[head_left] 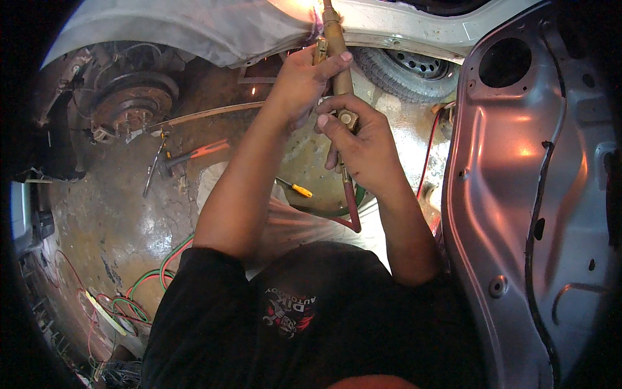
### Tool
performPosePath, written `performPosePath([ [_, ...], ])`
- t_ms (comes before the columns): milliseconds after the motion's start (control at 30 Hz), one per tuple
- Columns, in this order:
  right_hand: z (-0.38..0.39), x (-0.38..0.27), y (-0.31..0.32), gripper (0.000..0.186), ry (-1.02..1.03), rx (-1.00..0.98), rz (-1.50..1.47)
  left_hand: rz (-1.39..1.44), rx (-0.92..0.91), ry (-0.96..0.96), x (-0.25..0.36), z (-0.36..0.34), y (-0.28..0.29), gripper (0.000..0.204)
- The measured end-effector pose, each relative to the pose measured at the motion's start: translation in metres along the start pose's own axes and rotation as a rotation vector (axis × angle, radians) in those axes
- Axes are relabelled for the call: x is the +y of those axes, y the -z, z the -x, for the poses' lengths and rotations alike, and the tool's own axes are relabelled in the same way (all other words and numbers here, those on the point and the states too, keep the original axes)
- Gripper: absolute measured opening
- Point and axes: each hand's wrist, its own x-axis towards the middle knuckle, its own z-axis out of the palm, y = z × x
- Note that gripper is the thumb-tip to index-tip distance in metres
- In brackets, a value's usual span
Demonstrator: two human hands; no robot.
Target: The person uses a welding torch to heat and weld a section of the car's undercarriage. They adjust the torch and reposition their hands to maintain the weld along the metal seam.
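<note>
A brass-coloured gas torch (341, 81) runs upright between my hands, its tip up against the pale car body panel (414, 24). Bright light and a purple-tinged flame show at the tip. My left hand (304, 84) is closed around the torch's body, with a small brass part (321, 49) beside its thumb. Lower down, the fingers of my right hand (359, 136) curl at the torch's rear end, by a round valve knob (348, 120). From that end a red hose (352, 211) hangs toward my lap; a green hose lies near it.
On the floor at left lie an orange-handled hammer (197, 152) and a thin metal tool (154, 165). A yellow-handled screwdriver (301, 190) lies below my hands. An exposed brake disc (133, 104) is far left, a wheel (411, 72) beyond my hands. A bare car door (505, 214) stands close at right.
</note>
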Motion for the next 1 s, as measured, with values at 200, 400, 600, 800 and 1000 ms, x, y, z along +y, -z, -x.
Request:
performPosePath([
  [200, 0.001, 0.002, -0.001, 0.014, 0.006, 0.013, -0.028, 0.042, -0.013, 0.013, -0.002, 0.000, 0.000, 0.032],
  [400, 0.000, 0.000, 0.001, 0.015, -0.011, 0.010, -0.029, 0.067, -0.022, 0.017, -0.005, -0.003, 0.000, 0.032],
  [600, 0.000, 0.001, 0.001, 0.017, -0.010, 0.004, -0.014, 0.048, -0.015, 0.014, -0.004, -0.002, 0.001, 0.033],
  [800, 0.001, -0.001, 0.003, 0.017, -0.014, -0.010, 0.005, 0.035, -0.008, 0.027, -0.007, -0.003, 0.001, 0.034],
  [1000, 0.002, 0.001, 0.003, 0.016, -0.011, 0.000, -0.014, -0.096, 0.019, 0.023, -0.008, -0.004, 0.003, 0.036],
])
